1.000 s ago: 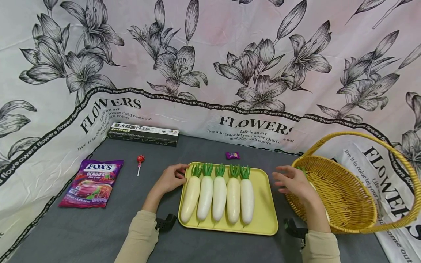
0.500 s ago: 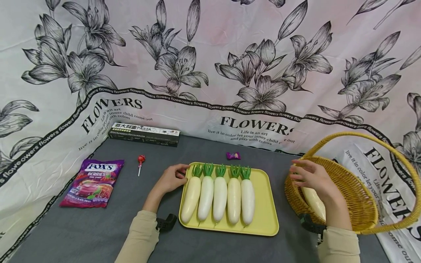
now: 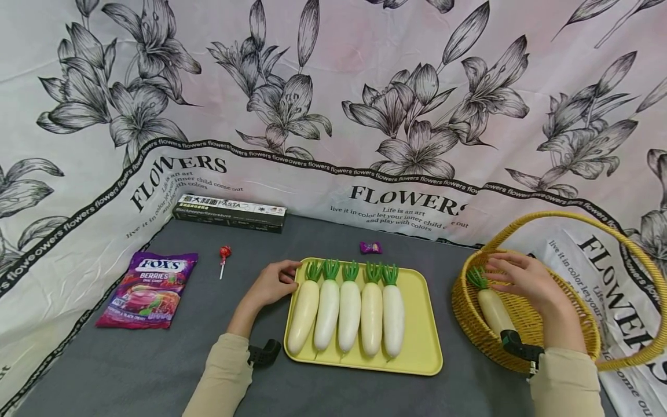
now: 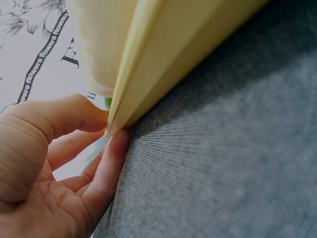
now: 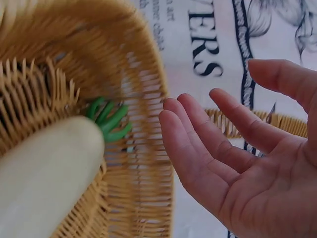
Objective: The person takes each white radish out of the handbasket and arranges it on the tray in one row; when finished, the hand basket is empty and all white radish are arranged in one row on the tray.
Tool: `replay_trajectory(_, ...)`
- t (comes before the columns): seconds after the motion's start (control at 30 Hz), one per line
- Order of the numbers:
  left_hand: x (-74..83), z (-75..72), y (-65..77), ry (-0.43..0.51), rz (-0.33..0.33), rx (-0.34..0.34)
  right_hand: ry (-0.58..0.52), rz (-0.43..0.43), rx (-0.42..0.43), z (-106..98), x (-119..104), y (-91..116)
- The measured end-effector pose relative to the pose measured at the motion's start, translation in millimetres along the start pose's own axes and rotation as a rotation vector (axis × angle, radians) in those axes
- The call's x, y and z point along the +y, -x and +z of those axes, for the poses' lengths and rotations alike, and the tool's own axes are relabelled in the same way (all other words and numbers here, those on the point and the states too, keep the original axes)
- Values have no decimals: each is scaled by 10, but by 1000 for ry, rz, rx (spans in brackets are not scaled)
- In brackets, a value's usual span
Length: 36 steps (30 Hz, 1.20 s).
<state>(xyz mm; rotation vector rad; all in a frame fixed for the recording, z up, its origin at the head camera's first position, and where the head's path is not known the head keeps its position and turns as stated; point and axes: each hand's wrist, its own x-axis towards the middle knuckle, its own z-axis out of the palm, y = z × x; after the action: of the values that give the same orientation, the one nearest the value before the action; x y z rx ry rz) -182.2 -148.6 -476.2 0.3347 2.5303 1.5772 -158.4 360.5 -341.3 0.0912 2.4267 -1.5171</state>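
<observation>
At the far left corner of a yellow tray [image 3: 421, 318], my left hand [image 3: 274, 282] pinches the rim between thumb and fingers. Several white radishes [image 3: 349, 315] with green tops lie side by side on the tray; its right strip shows bare. My right hand [image 3: 531, 282] hovers over a yellow wicker basket [image 3: 461, 315], fingers spread and loosely bent with nothing in them. Inside the basket lies one white radish [image 3: 494, 310], its green top [image 5: 110, 119] toward the far side. In the right wrist view a gap separates the fingers from this radish.
The basket's tall arched handle [image 3: 620, 229] rises beside the right arm. A purple candy bag [image 3: 148, 289], a red lollipop [image 3: 225, 252], a pasta box [image 3: 229, 214] and a small purple wrapped candy [image 3: 370, 248] lie on the grey tabletop. A flower-printed cloth stands behind.
My right hand has moved rightward from beside the tray to above the basket, uncovering the radish in it. The left hand stays at the tray's corner.
</observation>
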Motion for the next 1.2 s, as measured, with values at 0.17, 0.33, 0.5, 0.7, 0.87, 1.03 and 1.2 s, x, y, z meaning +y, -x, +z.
replay_trajectory(0.17, 1, -2, 0, -1, -7, 1, 82, 45, -23, -110, 131, -20)
replay_trajectory(0.33, 0, 1, 1, 1, 3, 5, 193, 132, -82, -222, 261, -55)
replay_trajectory(0.5, 1, 7, 0, 0, -12, 2, 194, 224, -169, -311, 390, -75)
replay_trajectory(0.7, 10, 3, 3, 5, -12, 4, 153, 280, -234, -309, 506, -77)
replay_trajectory(0.87, 11, 5, -4, 1, -8, 5, 175, 316, -239, -284, 570, -73)
replay_trajectory(1.03, -4, 9, -1, -3, -11, 8, 181, 315, -235, -269, 603, -68)
replay_trajectory(1.2, -3, 4, -3, -2, -15, 9, 191, 317, -217, -262, 570, -64)
